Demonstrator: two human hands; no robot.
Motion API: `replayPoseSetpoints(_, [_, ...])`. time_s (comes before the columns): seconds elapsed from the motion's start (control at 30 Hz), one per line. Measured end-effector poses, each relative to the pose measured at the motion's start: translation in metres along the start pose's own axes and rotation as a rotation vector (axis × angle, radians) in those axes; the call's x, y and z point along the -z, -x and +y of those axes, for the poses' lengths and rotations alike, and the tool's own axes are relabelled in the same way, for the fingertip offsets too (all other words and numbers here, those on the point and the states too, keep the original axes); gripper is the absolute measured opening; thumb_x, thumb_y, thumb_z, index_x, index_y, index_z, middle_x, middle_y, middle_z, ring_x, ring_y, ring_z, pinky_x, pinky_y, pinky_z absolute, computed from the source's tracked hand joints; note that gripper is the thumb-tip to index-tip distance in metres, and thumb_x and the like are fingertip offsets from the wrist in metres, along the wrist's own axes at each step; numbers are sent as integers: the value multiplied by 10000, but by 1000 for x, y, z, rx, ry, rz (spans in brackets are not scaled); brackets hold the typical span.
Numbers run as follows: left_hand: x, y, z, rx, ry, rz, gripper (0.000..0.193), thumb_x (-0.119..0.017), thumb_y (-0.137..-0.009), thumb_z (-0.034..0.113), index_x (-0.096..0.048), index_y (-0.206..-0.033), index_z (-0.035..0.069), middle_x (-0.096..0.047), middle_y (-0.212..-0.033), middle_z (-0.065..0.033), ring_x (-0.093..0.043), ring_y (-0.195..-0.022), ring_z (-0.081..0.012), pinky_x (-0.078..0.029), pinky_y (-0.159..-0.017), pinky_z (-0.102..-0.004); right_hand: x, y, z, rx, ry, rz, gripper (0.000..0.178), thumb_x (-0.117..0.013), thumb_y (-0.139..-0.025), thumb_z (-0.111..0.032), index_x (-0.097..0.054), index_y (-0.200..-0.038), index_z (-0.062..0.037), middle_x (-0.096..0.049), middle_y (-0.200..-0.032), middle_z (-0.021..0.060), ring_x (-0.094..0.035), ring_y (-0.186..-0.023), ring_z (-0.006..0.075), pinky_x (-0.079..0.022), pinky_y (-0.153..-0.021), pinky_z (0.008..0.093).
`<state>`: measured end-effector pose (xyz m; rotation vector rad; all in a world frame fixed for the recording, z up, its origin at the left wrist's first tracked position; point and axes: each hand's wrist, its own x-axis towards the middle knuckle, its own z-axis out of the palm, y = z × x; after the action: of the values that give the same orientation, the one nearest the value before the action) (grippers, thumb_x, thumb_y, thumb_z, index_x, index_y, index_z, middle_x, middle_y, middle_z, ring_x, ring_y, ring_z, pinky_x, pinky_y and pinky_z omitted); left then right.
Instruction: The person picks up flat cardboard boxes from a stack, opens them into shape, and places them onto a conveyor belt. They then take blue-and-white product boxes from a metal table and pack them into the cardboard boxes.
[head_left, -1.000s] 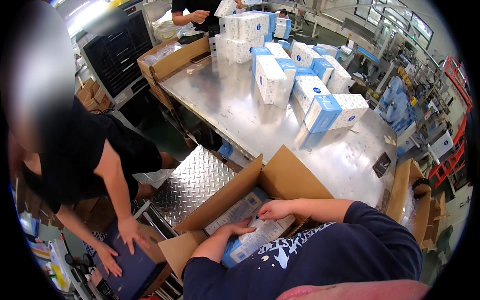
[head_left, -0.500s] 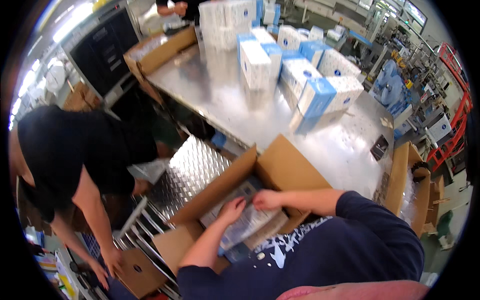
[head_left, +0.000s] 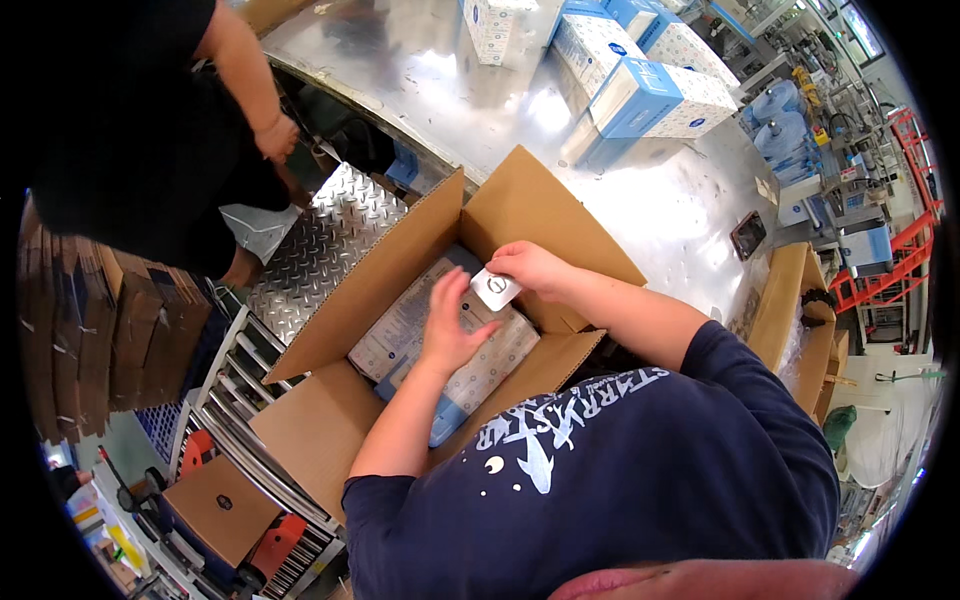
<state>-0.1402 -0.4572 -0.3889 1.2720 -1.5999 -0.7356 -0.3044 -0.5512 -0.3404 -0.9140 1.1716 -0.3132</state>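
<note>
A small white card (head_left: 495, 289) with a dark round mark is pinched in my right hand (head_left: 533, 268), over the open cardboard carton (head_left: 335, 300). My left hand (head_left: 449, 325) hovers beside the card with its fingers spread and nothing in it. Below both hands, white-and-blue patterned boxes (head_left: 400, 325) lie packed inside the carton, partly hidden by my left hand and forearm. The carton's flaps (head_left: 545, 220) stand up and outward around them.
More white-and-blue boxes (head_left: 640, 95) stand on the metal table (head_left: 660, 185), with a phone (head_left: 748, 235) near its right edge. A co-worker's arm (head_left: 245, 75) is at upper left. A roller conveyor (head_left: 255, 385) and a closed carton (head_left: 222, 508) lie left.
My hands have lifted from the boxes, and the white card now shows in my right hand. My left hand has opened. The co-worker has moved away from the closed carton; my view has tilted down.
</note>
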Motion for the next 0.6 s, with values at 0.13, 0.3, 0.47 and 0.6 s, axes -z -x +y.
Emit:
replayPoseSetpoints(0.13, [-2, -17, -17, -8, -42, -57, 258, -659, -778, 112, -611, -1029, 82, -637, -948, -109, -623, -844, -269, -499, -720, -374, -2, 1, -12, -67, 295, -36, 247, -559, -899, -279, -609, -933, -39, -621, -840, 53, -599, -782, 151, -487, -692, 298])
replayPoseSetpoints(0.3, [26, -3, -90, 695, -407, -766, 287, -565, -838, 309, -628, -984, 71, -664, -894, -145, -635, -854, -293, -491, -731, -396, 81, 61, -79, 403, 699, 70, 321, -601, -879, -273, -600, -1108, -47, -657, -1013, 95, -622, -902, 188, -491, -808, 316])
replayPoseSetpoints(0.47, [35, 5, -124, 752, -638, -905, 398, -642, -772, 404, -673, -937, 42, -667, -957, -163, -632, -907, -317, -486, -788, -406, 247, 80, -172, 579, 1491, 669, 706, -776, -651, -236, -486, -1281, -106, -549, -1217, 153, -488, -1159, 331, -416, -961, 397])
replayPoseSetpoints(0.6, [14, -15, -113, 752, -624, -596, 370, -692, -741, 357, -667, -909, 28, -673, -910, -160, -637, -871, -317, -489, -771, -402, 339, 36, -196, 309, 1712, 945, 998, -836, -531, -243, -343, -1389, -116, -416, -1357, 171, -385, -1263, 335, -367, -1006, 430])
